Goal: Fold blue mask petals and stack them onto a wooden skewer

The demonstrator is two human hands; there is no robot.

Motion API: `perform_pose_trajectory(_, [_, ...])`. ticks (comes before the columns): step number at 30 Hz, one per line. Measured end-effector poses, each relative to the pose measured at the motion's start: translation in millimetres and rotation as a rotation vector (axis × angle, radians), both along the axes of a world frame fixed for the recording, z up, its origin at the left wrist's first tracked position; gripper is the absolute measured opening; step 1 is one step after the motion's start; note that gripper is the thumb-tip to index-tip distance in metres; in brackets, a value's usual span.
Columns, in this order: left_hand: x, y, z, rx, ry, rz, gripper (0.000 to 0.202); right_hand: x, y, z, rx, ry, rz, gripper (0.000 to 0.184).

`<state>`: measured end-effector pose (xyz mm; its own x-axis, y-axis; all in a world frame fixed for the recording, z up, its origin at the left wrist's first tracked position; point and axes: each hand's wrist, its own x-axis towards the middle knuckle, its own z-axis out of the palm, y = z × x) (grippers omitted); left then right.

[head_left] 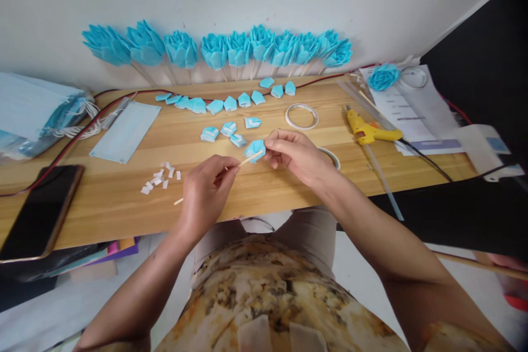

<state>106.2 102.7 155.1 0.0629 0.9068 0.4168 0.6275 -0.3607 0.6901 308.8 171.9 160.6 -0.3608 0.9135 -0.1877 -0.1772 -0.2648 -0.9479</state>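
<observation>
My left hand (211,190) is closed around a thin wooden stick (251,158), whose tip points up and to the right. Pinched in my right hand (295,154) is a blue folded petal (254,149), and the stick's tip lies across it. Just beyond are several blue petals with white strips, such as a folded petal (228,128). Small white tape pieces (158,177) are scattered to the left of my left hand. A roll of tape (330,157) is partly hidden behind my right hand.
Finished blue paper flowers (214,50) on sticks lean along the wall, with a row of petals (230,103) before them. A tape roll (301,116) and yellow glue gun (367,127) lie right. A phone (41,209), blue sheet (126,131) and red-black cable (78,140) are left.
</observation>
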Motion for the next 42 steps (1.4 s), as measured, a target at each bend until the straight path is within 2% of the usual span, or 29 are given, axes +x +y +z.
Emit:
perform_pose_trajectory(15, [0.2, 1.7, -3.9, 0.014, -0.006, -0.001, 0.01, -0.2, -0.6, -1.4, -0.02, 0.016, 0.014, 0.021])
perform_pose_trajectory(22, [-0.1, 1.8, -3.9, 0.017, -0.023, 0.021, 0.011, -3.1, -7.7, -3.9, -0.112, 0.1, -0.071, 0.027])
perform_pose_trajectory(33, [-0.1, 3.1, -3.9, 0.096, 0.05, 0.032, 0.014, -8.0, -21.0, -9.1, -0.151, 0.18, -0.139, 0.027])
perform_pose_trajectory(35, [0.9, 3.3, -5.5, 0.137, 0.093, 0.041, 0.016, -10.0, -25.7, -11.0, -0.131, 0.165, -0.165, 0.028])
perform_pose_trajectory(38, [2.9, 3.9, -8.5, 0.202, 0.161, 0.058, 0.02, -12.5, -32.8, -13.3, -0.01, 0.102, -0.204, 0.026])
perform_pose_trajectory(40, [3.8, 4.6, -9.0, 0.207, 0.169, 0.063, 0.021, -12.3, -35.1, -13.6, 0.069, 0.053, -0.213, 0.025])
perform_pose_trajectory(42, [4.1, 5.6, -7.8, 0.181, 0.137, 0.051, 0.018, -10.7, -34.6, -13.2, 0.078, 0.034, -0.217, 0.028])
